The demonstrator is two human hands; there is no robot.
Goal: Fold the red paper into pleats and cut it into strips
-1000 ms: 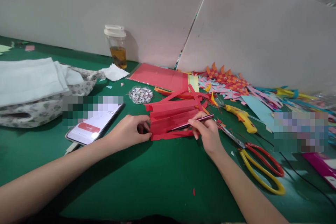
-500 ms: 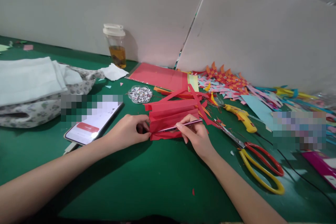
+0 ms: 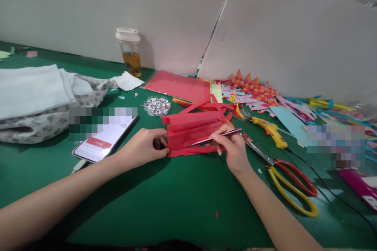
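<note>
A stack of folded red paper (image 3: 191, 131) lies on the green table (image 3: 165, 196) in front of me. My left hand (image 3: 144, 148) is closed on its left end, pinching it down. My right hand (image 3: 232, 147) grips a thin dark craft knife (image 3: 219, 136) like a pen, its tip resting on the paper's lower fold near the right end. Loose red strips (image 3: 206, 106) stick up behind the stack.
A phone (image 3: 103, 141) lies left of my left hand, a dish of googly eyes (image 3: 158, 106) behind it. Yellow-and-red scissors (image 3: 288, 180) and a yellow glue gun (image 3: 269, 130) sit to the right. A drink cup (image 3: 129, 51), cloth bag (image 3: 44, 102) and woven paper shapes (image 3: 256, 88) stand farther back.
My right hand slid the knife left along the paper, then drew it back to the right end. The left hand has stayed put on the paper.
</note>
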